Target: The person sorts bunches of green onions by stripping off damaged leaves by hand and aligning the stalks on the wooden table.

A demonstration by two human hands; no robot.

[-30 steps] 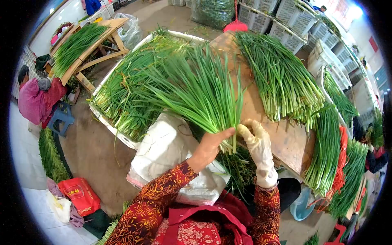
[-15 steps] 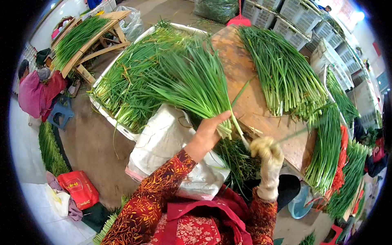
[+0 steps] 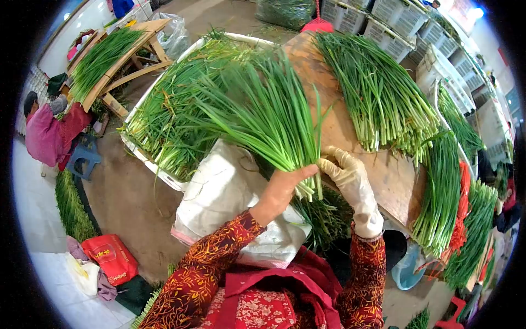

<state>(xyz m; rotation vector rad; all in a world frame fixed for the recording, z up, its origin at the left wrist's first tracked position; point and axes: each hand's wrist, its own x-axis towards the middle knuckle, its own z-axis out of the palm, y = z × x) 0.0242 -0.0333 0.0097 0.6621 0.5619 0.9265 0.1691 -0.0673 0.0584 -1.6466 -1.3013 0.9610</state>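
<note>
My bare left hand (image 3: 279, 192) is wrapped round the pale stem ends of a bunch of long green stalks (image 3: 268, 115), whose leaves fan up and left. My right hand (image 3: 348, 175), in a whitish glove, is beside the stem ends, its fingertips together at the edge of the bunch; whether a stalk is between them is hidden. Below my left wrist lies a white wrapped block (image 3: 213, 192). Behind the bunch is a white-rimmed tray (image 3: 148, 174) of loose stalks. A trimmed pile (image 3: 378, 98) lies on the wooden board (image 3: 329, 115) to the right.
A person in pink (image 3: 46, 134) sits at far left by a wooden stand (image 3: 112, 66) of stalks. At right are more stalk bundles (image 3: 438, 192), red ties (image 3: 462, 214) and a blue basin (image 3: 406, 268). Crates (image 3: 400, 19) are stacked behind; a red bag (image 3: 111, 257) lies lower left.
My right hand went down and right from the bunch, pulling a stalk away, and is now back at the stem ends without that stalk. My left hand kept its hold.
</note>
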